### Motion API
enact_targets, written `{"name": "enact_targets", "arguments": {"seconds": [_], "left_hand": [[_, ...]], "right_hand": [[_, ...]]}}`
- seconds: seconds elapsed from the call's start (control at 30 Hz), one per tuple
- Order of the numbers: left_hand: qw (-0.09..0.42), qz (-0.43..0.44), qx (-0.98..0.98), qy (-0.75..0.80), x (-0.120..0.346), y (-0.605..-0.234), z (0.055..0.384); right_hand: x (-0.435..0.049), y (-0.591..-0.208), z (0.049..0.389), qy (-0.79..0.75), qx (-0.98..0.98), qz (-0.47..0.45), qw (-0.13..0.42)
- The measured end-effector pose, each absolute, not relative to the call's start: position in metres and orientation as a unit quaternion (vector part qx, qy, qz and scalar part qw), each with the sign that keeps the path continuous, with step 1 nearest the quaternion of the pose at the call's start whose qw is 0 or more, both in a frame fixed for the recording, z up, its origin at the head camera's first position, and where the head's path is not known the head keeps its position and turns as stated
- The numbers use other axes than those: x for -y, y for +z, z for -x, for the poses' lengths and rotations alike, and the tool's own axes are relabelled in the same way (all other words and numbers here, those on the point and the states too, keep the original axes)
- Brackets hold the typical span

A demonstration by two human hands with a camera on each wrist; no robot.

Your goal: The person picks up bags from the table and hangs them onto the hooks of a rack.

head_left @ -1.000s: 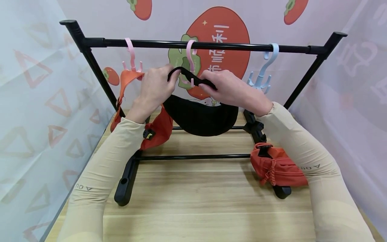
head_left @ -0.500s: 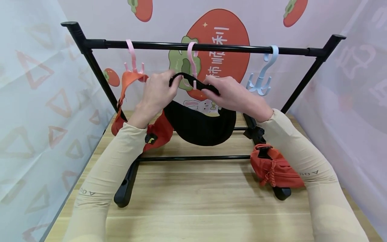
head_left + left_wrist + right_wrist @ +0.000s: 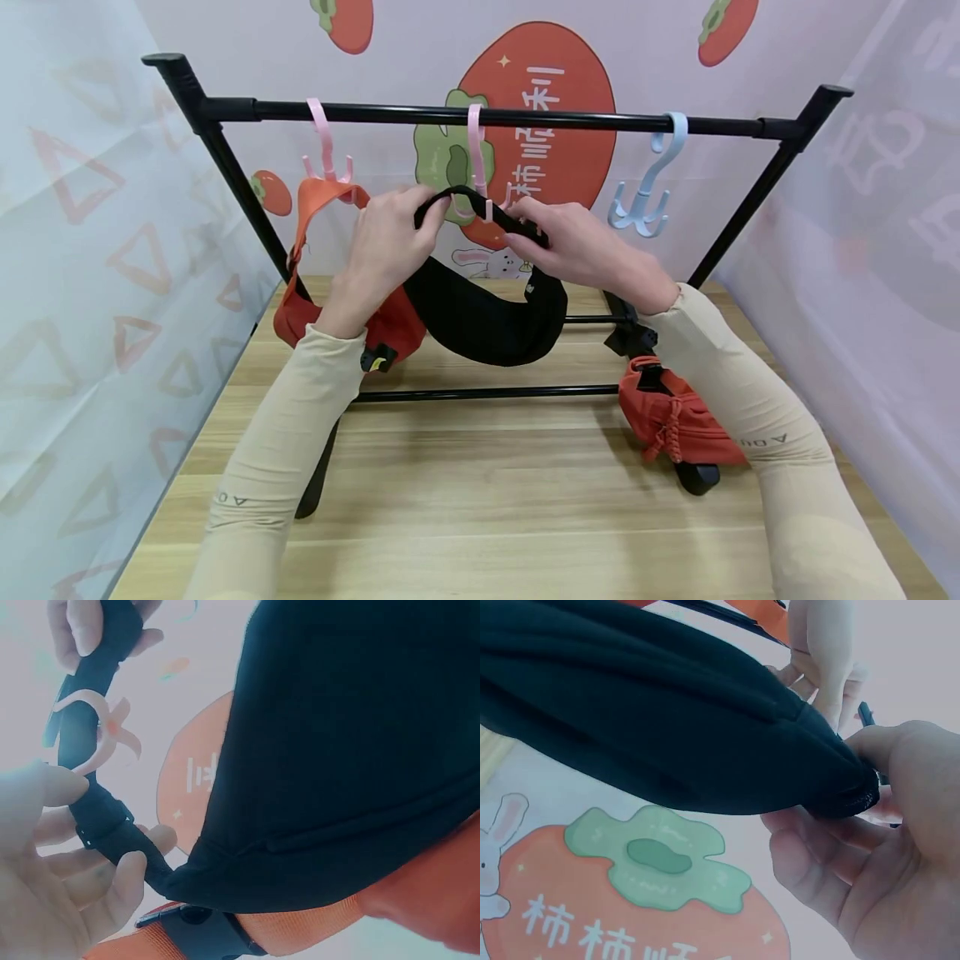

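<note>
A black waist bag (image 3: 487,325) hangs below its strap (image 3: 472,198) in the middle of the rack. My left hand (image 3: 390,242) pinches the strap left of the middle pink hook (image 3: 477,154); my right hand (image 3: 588,250) grips it on the other side. In the left wrist view, a pink prong (image 3: 97,712) crosses in front of the strap (image 3: 79,739), and a black slider buckle sits by my left fingers. The right wrist view has the bag's narrowing end (image 3: 847,787) between my right thumb and fingers (image 3: 825,862).
A black rack (image 3: 420,114) stands on the wooden table (image 3: 487,500). An orange-red waist bag (image 3: 393,321) hangs from the left pink hook (image 3: 324,142). Another red bag (image 3: 678,417) lies over the rack's right foot. To the right hangs a light blue hook (image 3: 648,183).
Both hands have lowered slightly with the strap, which now dips closer around the middle hook's prongs. The black bag's body has dropped and its right end has swung left.
</note>
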State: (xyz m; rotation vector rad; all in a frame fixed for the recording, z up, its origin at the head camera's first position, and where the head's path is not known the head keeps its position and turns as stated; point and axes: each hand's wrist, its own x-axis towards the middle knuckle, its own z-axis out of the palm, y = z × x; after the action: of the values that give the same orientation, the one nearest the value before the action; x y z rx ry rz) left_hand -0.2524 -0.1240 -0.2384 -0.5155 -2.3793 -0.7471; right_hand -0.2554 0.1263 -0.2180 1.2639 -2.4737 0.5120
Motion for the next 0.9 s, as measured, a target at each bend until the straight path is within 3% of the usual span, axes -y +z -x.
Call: {"name": "enact_targets", "arguments": {"seconds": [0.63,0.9], "left_hand": [[0.362,0.200,0.835,-0.364,0.114,-0.254,0.233],[0.440,0.230,0.763,-0.413,0.104,-0.269,0.220]], "right_hand": [[-0.159,-0.236,0.245,0.159,0.899,-0.395,0.103],[-0.176,-0.244,0.242,0.149,0.910,-0.381,0.072]]}}
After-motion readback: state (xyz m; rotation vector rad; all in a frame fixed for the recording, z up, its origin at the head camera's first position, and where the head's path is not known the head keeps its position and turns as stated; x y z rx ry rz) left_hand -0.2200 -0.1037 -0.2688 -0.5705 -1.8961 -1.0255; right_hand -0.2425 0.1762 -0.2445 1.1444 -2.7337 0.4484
